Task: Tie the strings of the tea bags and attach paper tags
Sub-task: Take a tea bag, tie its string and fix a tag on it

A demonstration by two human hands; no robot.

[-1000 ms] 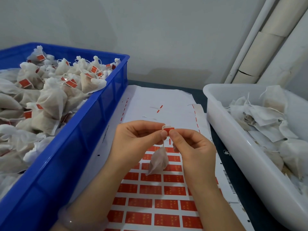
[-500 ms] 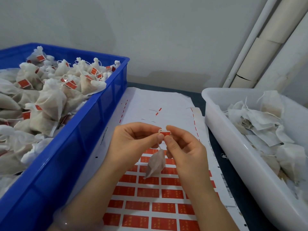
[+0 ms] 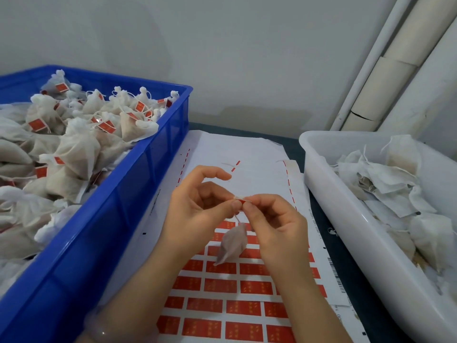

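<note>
Two hands are meeting mid-frame: left hand (image 3: 197, 209) and right hand (image 3: 277, 226) are both pinching the red paper tag (image 3: 241, 199). The tea bag (image 3: 233, 243) is hanging beneath it at 6 o'clock, above the sticker sheet (image 3: 222, 305).

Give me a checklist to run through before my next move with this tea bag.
1. The left hand and right hand both pinch the tag: ok.
2. The tea bag hangs free below on its string: ok.
3. The tag is stuck shut over the string: cannot tell, the hands cover it.
4. The blue crate on the left holds tagged bags: ok.
5. The sticker sheet has unused red tags: ok.
</note>
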